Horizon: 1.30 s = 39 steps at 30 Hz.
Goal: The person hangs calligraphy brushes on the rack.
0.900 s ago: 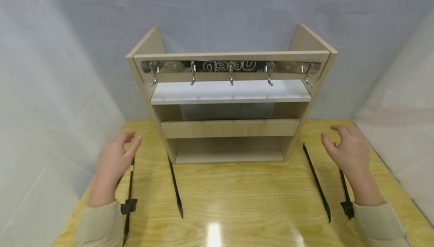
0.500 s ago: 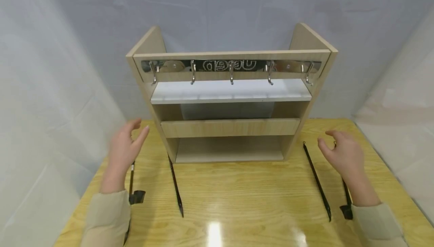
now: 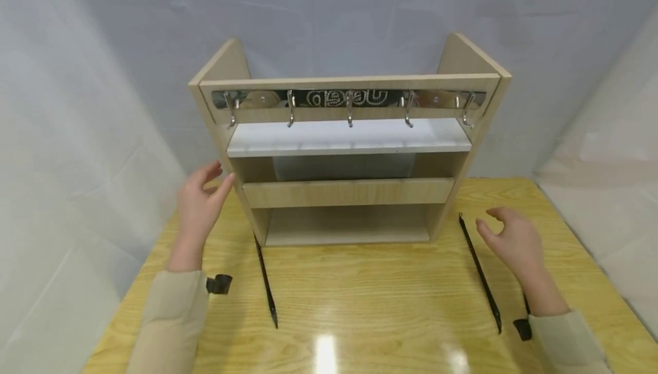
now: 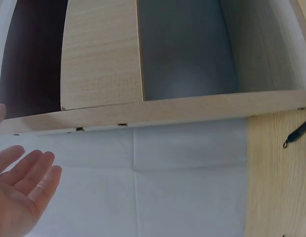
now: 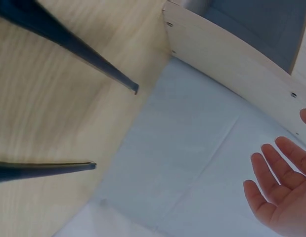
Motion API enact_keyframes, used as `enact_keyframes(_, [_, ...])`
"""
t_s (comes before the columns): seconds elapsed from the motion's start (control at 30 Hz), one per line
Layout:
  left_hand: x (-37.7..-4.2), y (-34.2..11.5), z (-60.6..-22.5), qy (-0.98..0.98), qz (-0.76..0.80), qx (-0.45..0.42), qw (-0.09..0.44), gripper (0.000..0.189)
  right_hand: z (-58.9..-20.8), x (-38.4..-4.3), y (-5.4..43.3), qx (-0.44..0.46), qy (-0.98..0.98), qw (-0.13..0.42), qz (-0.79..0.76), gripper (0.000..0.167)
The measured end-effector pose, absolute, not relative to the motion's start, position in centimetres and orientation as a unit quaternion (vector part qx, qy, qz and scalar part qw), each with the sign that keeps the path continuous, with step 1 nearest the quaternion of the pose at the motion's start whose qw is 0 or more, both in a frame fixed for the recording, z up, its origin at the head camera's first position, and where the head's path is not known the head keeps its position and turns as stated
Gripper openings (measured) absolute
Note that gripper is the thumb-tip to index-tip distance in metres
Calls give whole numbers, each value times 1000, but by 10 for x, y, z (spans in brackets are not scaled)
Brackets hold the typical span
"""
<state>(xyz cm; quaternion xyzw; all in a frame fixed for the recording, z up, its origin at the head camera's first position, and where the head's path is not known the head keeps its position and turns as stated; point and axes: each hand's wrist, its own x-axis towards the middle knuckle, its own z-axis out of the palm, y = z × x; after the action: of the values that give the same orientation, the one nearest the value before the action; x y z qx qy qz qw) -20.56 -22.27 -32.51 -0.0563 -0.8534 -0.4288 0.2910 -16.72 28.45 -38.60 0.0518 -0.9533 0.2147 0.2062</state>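
A light wooden shelf unit (image 3: 349, 191) stands on the table, with a row of metal hooks (image 3: 350, 108) across its upper board. Beside its left panel is my left hand (image 3: 199, 208), fingers parted and holding nothing; whether a fingertip touches the panel I cannot tell. In the left wrist view the left hand (image 4: 21, 190) shows spread fingers near the panel edge. My right hand (image 3: 514, 242), bent loosely and holding nothing, hovers right of the unit. One black calligraphy brush (image 3: 479, 271) lies beside it; another brush (image 3: 526, 304) is mostly hidden under that arm.
Left of centre, a dark calligraphy brush (image 3: 266, 282) lies on the yellow wooden table (image 3: 349, 288). Pale sheeting (image 3: 339, 20) hangs behind the unit and along both sides. A small black device (image 3: 220, 284) sits at the left cuff.
My left hand has moved up and right, to the unit's left panel, and its arm now covers the brushes at far left. The right hand has shifted slightly left and down.
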Motion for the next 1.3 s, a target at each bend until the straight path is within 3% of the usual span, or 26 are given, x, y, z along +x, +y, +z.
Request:
enact_keyframes(0.23, [-214, -218, -320, -839, -468, -33, 276, 47, -399, -170, 288, 48, -957, 173, 228, 37])
enact_keyframes(0.73, [-231, -217, -313, -825, -502, -30, 257, 46, -441, -180, 305, 40, -966, 41, 252, 33])
enact_keyframes(1.3, [-241, -219, -310, -817, -526, -49, 230, 47, -458, -179, 319, 22, -964, -42, 261, 36])
